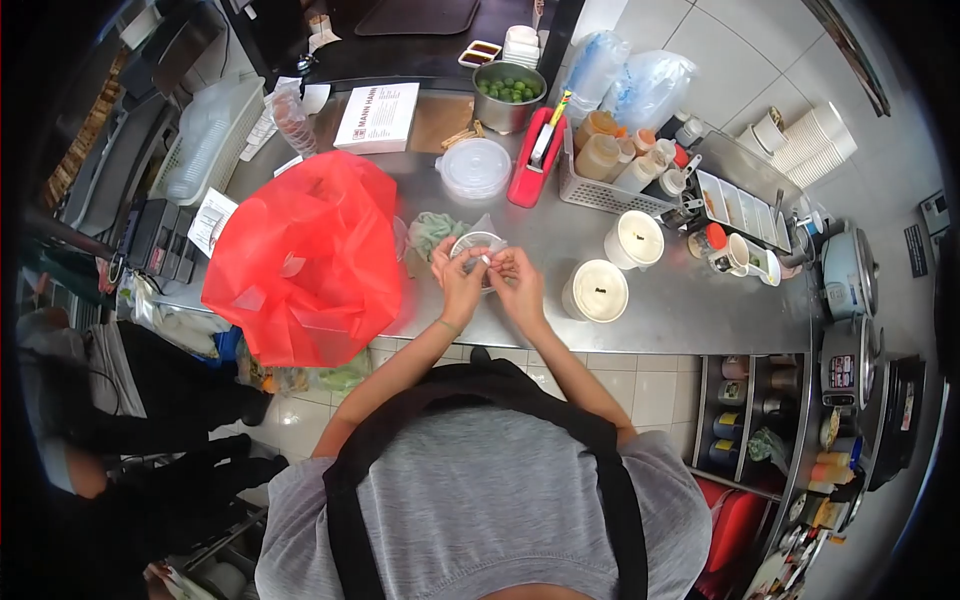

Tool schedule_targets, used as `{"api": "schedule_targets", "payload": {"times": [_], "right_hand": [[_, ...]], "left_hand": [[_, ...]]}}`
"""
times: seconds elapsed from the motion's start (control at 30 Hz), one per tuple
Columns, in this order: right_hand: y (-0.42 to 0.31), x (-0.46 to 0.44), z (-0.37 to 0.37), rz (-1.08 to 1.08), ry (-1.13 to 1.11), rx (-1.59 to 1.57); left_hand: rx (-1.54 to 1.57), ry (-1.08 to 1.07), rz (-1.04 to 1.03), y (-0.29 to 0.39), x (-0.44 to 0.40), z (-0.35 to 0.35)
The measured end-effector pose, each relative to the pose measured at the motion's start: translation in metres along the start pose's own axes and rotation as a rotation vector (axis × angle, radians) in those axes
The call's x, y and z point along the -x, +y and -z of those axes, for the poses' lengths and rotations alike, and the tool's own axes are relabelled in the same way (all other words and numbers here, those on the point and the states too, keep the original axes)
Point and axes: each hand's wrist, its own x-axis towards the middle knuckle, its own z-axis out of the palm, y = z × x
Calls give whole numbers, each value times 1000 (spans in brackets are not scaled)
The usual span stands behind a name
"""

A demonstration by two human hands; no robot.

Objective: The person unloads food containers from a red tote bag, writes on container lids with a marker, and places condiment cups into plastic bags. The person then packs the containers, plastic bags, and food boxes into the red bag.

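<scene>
My left hand (461, 284) and my right hand (517, 284) meet near the front of the steel counter, fingers pinched together. Between the fingertips is a small white piece (486, 260), too small to name. Just behind it stands a small round container (478, 241) with clear plastic film around it, partly hidden by my hands. A crumpled green cloth (433, 232) lies to the left of the container. Farther left, a large red plastic bag (305, 260) stands puffed up. Two white lidded tubs (597, 291) sit to the right of my right hand.
Behind are a round clear-lidded container (474, 168), a red tape dispenser (537, 150), a metal pot of green limes (508, 95) and a white box (376, 118). A basket of sauce bottles (615, 180) stands at the back right. At the left, another person (150, 390) stands near the counter.
</scene>
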Motion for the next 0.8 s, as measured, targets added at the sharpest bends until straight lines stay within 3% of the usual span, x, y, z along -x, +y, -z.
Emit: {"api": "schedule_targets", "payload": {"times": [0.1,0.3,0.47,0.6,0.67,0.8], "right_hand": [[2,1,-11,16,139,-104],[11,-6,-14,16,88,-91],[18,-15,-14,-46,55,-175],[19,-20,-10,-85,2,-200],[20,-23,-9,-40,1,-232],[32,-27,-1,24,-110,-275]], "left_hand": [[75,20,111,1,-1,-4],[188,20,195,-5,-4,-6],[-145,4,-51,5,-7,7],[-119,-33,-46,0,-9,12],[-21,-112,115,2,-9,14],[-3,-185,43,-28,-19,19]]}}
